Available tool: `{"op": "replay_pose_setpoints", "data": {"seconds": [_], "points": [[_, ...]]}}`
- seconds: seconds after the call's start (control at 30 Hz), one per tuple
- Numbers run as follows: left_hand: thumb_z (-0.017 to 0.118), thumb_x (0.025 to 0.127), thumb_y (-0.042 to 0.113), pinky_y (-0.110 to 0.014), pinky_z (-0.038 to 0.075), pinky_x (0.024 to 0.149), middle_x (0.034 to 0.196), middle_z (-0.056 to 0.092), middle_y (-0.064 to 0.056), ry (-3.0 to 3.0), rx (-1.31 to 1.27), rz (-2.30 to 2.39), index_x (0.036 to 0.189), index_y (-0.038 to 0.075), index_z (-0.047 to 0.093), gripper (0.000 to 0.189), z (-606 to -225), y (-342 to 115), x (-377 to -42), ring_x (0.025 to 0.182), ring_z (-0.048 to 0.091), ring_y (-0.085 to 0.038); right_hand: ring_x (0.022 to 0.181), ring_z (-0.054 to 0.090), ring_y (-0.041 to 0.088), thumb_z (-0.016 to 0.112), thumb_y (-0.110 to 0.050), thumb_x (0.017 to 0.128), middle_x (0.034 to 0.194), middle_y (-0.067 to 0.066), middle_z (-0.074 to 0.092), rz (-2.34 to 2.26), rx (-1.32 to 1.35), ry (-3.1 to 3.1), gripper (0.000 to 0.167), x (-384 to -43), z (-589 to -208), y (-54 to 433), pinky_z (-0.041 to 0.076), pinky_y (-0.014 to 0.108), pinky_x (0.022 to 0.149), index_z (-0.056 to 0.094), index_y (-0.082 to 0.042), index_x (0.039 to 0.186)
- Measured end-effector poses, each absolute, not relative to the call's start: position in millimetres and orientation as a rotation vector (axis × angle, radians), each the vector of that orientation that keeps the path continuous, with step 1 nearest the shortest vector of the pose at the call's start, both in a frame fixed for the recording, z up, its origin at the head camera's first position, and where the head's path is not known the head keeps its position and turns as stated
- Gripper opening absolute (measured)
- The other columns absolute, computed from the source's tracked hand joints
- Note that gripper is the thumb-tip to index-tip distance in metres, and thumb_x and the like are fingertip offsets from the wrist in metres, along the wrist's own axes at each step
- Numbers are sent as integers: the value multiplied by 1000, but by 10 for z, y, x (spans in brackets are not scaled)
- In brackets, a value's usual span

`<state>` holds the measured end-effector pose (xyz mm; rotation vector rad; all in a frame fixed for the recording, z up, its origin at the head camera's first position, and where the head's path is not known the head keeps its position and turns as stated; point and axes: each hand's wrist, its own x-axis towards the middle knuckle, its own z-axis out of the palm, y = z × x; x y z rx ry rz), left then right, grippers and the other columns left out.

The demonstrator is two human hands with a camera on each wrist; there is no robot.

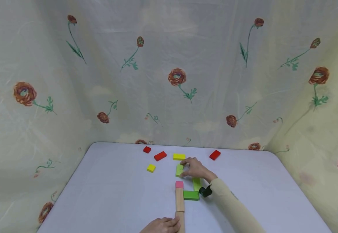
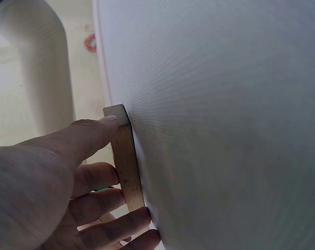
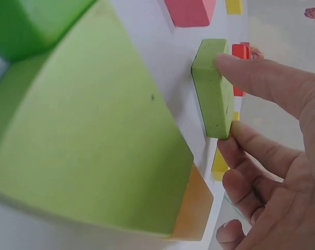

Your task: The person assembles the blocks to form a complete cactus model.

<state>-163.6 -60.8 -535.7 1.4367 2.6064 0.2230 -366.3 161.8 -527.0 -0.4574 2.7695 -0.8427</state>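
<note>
In the head view my right hand (image 1: pixel 197 170) pinches a light green block (image 1: pixel 179 170) lengthwise. The right wrist view shows the thumb at one end of that block (image 3: pixel 212 88) and fingertips at the other. Nearer the wrist are a second light green block (image 1: pixel 197 183) and a darker green block (image 1: pixel 191 195). My left hand (image 1: pixel 161 225) touches a plain wooden block (image 1: pixel 181 223) from the left. In the left wrist view, its thumb lies on one end of the wooden block (image 2: pixel 127 161) with the other fingers along the side.
Another wooden block (image 1: pixel 179 199) and a pink block (image 1: pixel 179 184) continue the row forward. Farther back lie yellow blocks (image 1: pixel 179 157) and several red ones (image 1: pixel 215 155). An orange block (image 3: pixel 194 208) shows beside the near light green one. A flowered curtain (image 1: pixel 157 106) surrounds the table.
</note>
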Motion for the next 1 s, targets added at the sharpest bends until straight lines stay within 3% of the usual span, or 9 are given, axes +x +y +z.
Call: {"op": "replay_pose_setpoints", "data": {"seconds": [1.0], "points": [[48, 97, 51, -12, 50, 68, 135, 59, -5, 2644, 1502, 243, 133, 13, 59, 53, -5399, -614, -1636, 105, 64, -8, 103, 43, 19, 82, -28, 76, 115, -3, 61, -822, -548, 2685, 48, -3534, -5210, 1621, 40, 38, 86, 66, -18, 119]]}}
